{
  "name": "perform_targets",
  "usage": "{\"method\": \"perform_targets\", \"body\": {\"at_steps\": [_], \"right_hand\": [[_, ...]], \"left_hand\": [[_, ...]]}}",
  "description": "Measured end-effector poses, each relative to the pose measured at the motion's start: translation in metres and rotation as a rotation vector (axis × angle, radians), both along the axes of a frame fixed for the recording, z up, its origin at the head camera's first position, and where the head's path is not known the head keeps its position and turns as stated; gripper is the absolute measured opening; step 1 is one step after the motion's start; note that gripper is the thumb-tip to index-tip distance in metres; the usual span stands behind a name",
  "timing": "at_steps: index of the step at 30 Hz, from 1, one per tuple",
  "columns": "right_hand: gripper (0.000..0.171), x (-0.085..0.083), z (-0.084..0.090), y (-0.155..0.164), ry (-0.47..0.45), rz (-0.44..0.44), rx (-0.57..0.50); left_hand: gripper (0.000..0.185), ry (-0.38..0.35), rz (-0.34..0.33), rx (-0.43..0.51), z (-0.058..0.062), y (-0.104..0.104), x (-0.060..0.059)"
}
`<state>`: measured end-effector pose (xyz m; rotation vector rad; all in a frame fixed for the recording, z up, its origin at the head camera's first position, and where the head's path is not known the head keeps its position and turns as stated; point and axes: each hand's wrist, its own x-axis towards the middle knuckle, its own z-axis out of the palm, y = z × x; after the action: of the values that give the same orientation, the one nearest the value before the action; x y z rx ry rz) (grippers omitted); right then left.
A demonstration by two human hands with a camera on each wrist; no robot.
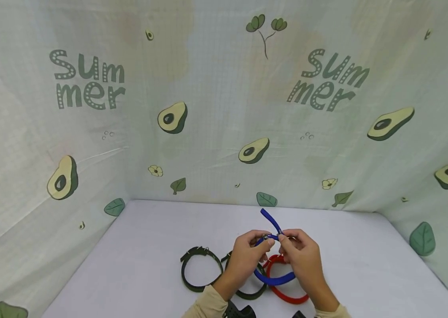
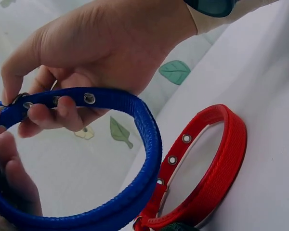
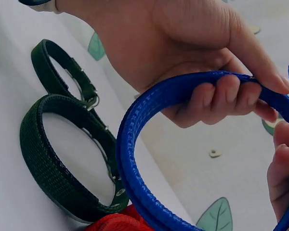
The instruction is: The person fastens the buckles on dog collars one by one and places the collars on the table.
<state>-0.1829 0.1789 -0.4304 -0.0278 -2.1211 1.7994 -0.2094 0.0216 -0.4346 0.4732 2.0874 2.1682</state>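
Both hands hold a blue collar (image 1: 274,281) above the table, its loose end pointing up and away. The left hand (image 1: 247,249) pinches the strap close to the metal buckle (image 1: 265,237). With thumb and fingers, the right hand (image 1: 300,251) grips the strap near the loose end. Metal eyelets (image 2: 89,98) show along the blue strap in the left wrist view, where the right hand's fingers curl under it. In the right wrist view, the left hand's fingers (image 3: 226,94) wrap the band. Fingertips partly hide the buckle.
On the white table (image 1: 136,247) lie two dark green collars, one at the left (image 1: 193,288) and one below the left hand (image 1: 249,296). A red collar (image 1: 291,300) lies under the right hand. Printed cloth walls (image 1: 216,88) enclose the table's back and sides.
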Motion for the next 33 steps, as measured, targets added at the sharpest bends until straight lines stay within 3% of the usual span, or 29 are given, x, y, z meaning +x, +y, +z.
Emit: {"method": "perform_targets", "body": {"at_steps": [6, 11, 14, 21, 27, 33], "right_hand": [[0.021, 0.003, 0.002, -0.001, 0.048, 0.022, -0.031], [0.028, 0.005, 0.007, 0.0, 0.135, 0.022, -0.008], [0.035, 0.004, 0.008, 0.003, 0.199, 0.008, 0.071], [0.06, 0.004, 0.006, 0.011, 0.34, -0.058, 0.36], [0.072, 0.003, 0.007, 0.013, 0.321, -0.014, 0.383], [0.068, 0.003, 0.014, 0.013, 0.266, 0.065, 0.299]], "left_hand": [[0.027, 0.004, 0.051, -0.054, 0.003, 0.002, 0.004], [0.025, 0.03, 0.038, -0.107, 0.004, 0.002, 0.005], [0.024, 0.051, 0.017, -0.116, 0.005, 0.002, 0.005], [0.027, 0.107, -0.007, -0.11, 0.006, -0.002, 0.005], [0.029, 0.109, -0.007, -0.135, 0.008, -0.005, 0.005], [0.024, 0.123, 0.007, -0.137, 0.012, -0.006, 0.002]]}}
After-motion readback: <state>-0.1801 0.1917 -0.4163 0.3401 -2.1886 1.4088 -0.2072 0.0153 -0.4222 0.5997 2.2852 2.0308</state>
